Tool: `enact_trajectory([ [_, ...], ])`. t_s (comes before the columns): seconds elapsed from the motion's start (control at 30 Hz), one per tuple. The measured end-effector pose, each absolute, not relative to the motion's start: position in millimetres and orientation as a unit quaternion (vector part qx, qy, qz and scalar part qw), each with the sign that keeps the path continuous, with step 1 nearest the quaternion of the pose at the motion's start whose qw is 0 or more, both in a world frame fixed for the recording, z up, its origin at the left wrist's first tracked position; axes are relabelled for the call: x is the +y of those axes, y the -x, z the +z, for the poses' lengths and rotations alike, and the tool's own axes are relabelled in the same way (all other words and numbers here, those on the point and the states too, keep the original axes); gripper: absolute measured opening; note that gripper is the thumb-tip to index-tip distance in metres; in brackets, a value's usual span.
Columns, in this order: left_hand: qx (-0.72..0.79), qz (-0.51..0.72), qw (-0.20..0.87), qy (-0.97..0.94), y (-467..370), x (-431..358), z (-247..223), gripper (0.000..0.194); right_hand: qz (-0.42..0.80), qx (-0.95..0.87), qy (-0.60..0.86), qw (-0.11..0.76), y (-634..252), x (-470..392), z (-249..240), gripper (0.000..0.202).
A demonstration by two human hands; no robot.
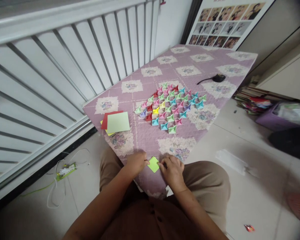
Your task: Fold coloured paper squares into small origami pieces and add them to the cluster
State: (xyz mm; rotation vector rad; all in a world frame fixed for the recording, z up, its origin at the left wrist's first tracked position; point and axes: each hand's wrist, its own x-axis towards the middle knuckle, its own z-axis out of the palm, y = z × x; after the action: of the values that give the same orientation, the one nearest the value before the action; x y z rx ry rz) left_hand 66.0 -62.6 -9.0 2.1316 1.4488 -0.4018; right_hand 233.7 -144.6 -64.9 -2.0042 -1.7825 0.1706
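Note:
A small lime-green folded paper square (153, 164) lies on the table near its front corner, turned like a diamond. My left hand (137, 163) pinches its left corner between closed fingers. At the opposite corner, my right hand (172, 168) holds the paper with thumb and fingers pressed together. Beyond the hands, several folded paper shapes (168, 108) in green, pink, red, blue and yellow stand in rows. To the left lies a stack of square sheets, with a pale green sheet (118, 122) on top of a red one (105, 122) and some yellow showing beneath.
The patterned cloth (147, 140) covers the table, which carries a black object with a cable (218, 78) at the right. White railings (72, 63) border its left side. A photo board (222, 25) stands behind. A power strip (66, 170) lies on the floor.

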Motion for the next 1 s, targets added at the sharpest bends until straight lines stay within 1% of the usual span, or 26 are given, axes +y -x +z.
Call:
enact_trajectory([
  [0.13,0.534,-0.147,0.27,-0.788,-63.4,-61.9,-12.8,0.022,0.065,-0.64,0.731,0.229,-234.9,-145.0,-61.5,0.014],
  [0.4,0.517,-0.133,0.271,-0.801,-56.0,-61.7,-12.9,0.019,0.111,-0.623,0.742,0.221,-236.4,-144.4,-51.9,0.01],
  [0.57,0.516,-0.135,0.273,-0.801,-55.0,-61.5,-13.5,0.018,0.17,-0.62,0.746,0.174,-242.4,-134.5,-41.8,0.004],
  [0.83,0.509,-0.147,0.274,-0.803,-55.3,-57.6,-16.2,0.022,0.211,-0.657,0.723,0.037,-249.4,-111.7,-25.4,0.011],
  [0.9,0.505,-0.152,0.276,-0.803,-56.0,-56.8,-15.3,0.022,0.21,-0.666,0.716,0.024,-251.1,-110.4,-24.7,0.012],
  [1.0,0.503,-0.153,0.278,-0.804,-56.6,-57.0,-12.6,0.021,0.194,-0.669,0.716,0.046,-251.9,-115.6,-26.8,0.013],
])
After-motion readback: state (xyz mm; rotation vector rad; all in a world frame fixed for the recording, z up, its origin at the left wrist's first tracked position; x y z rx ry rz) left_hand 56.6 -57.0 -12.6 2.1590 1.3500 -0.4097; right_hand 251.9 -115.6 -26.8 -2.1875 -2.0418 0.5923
